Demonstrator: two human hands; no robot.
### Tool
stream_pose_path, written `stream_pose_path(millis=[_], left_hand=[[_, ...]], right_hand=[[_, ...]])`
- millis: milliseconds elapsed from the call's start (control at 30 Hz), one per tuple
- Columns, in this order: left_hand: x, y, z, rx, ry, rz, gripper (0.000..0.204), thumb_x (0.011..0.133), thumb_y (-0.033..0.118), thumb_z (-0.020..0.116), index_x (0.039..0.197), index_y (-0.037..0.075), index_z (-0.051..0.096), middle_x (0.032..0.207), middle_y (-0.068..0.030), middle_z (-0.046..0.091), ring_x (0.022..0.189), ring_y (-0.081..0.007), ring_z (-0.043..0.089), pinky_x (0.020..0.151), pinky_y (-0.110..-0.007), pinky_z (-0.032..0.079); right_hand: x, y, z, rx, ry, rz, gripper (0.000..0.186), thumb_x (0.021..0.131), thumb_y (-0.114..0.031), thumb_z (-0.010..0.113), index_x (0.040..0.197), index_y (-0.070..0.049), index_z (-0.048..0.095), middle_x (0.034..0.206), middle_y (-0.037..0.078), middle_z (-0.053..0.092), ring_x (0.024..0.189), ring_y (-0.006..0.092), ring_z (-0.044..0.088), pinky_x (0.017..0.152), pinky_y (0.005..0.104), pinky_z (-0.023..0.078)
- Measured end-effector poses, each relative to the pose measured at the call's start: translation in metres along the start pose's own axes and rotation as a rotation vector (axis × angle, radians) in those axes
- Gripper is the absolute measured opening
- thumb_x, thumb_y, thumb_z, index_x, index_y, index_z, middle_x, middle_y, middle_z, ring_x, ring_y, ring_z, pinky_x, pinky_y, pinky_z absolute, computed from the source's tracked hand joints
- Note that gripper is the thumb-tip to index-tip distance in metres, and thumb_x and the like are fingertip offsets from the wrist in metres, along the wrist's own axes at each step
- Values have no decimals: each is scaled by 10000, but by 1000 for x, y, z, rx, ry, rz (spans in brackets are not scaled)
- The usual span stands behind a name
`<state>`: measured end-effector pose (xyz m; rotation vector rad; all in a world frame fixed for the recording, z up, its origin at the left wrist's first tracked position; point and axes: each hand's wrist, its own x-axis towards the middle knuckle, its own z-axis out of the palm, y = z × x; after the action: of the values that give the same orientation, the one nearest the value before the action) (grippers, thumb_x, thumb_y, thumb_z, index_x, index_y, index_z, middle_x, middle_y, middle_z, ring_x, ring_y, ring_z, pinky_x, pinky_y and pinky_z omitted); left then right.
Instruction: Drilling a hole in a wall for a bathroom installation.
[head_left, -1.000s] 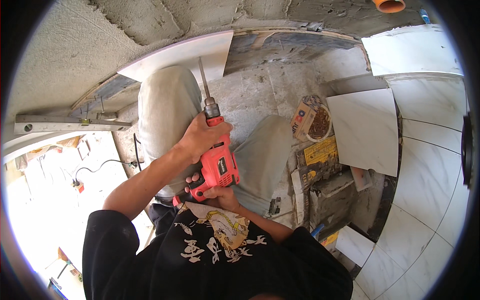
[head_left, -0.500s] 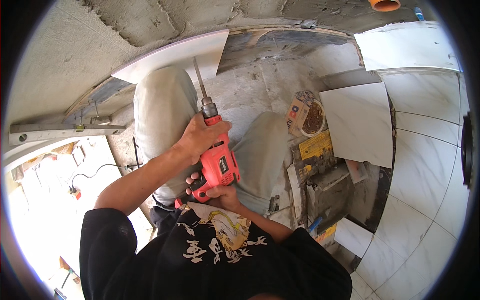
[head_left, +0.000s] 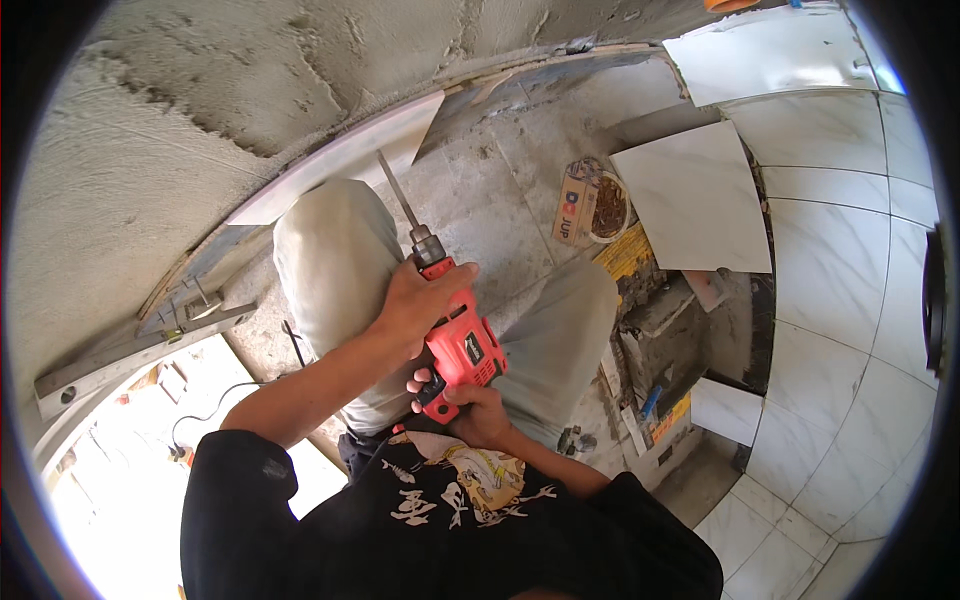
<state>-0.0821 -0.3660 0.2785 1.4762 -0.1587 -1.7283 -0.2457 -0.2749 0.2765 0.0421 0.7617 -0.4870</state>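
A red power drill (head_left: pixel 466 350) lies across my lap, its long metal bit (head_left: pixel 400 192) directed away from me and toward the wall base. My left hand (head_left: pixel 412 302) is wrapped around the front of the drill body, just behind the dark chuck (head_left: pixel 427 247). At the rear, my right hand (head_left: pixel 482 414) grips the handle, its fingertips showing on the left side by the black trigger area. The bit's tip appears in front of a white tile (head_left: pixel 335 165) leaning along the wall; whether they touch I cannot tell.
To the right stand a round tub with brown contents (head_left: pixel 611 208), a cardboard box (head_left: pixel 572 212) and a loose marbled tile (head_left: pixel 694 198). A blue-handled tool (head_left: pixel 651 400) rests by a recess. At left, a metal level (head_left: pixel 145 365) lies near a black cord (head_left: pixel 215 405).
The whole view has turned and shifted, so the surroundings sit differently in the picture. Both hands keep their hold on the drill, which appears slightly farther right and lower.
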Motion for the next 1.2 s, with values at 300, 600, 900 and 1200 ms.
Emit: stream_pose_path(millis=[300, 600, 900, 1200], left_hand=[[0, -9, -3, -90, -10, 52, 216, 833, 210, 779, 815, 64, 621, 720, -40, 607, 611, -146, 581, 550, -330, 492], [0, -12, 4, -50, 49, 64, 200, 825, 191, 776, 820, 50, 635, 711, -55, 630, 589, -159, 596, 525, -336, 502], [-3, -13, -1, 5, -18, 88, 295, 815, 239, 820, 909, 38, 626, 821, -74, 654, 680, -184, 624, 634, -359, 550], [-2, -15, 3, -334, -175, -60, 318, 822, 176, 759, 1043, 23, 589, 1012, -128, 666, 944, -253, 661, 843, -434, 567]], right_hand=[[7, 1, -6, 77, -203, -21, 497, 772, 4, 626, 1254, -39, 515, 1052, 99, 607, 1094, 294, 584, 917, 475, 517], [9, -13, -11, 56, -282, 40, 576, 666, -14, 591, 1235, -58, 519, 1031, 87, 598, 1054, 290, 575, 889, 469, 505], [9, -15, -13, 93, -288, 60, 591, 660, -51, 598, 1244, -63, 506, 993, 70, 583, 1011, 271, 564, 874, 469, 502], [9, -22, -15, 376, -361, 168, 660, 672, -62, 568, 1323, -43, 460, 990, 98, 570, 982, 279, 552, 835, 465, 509]])
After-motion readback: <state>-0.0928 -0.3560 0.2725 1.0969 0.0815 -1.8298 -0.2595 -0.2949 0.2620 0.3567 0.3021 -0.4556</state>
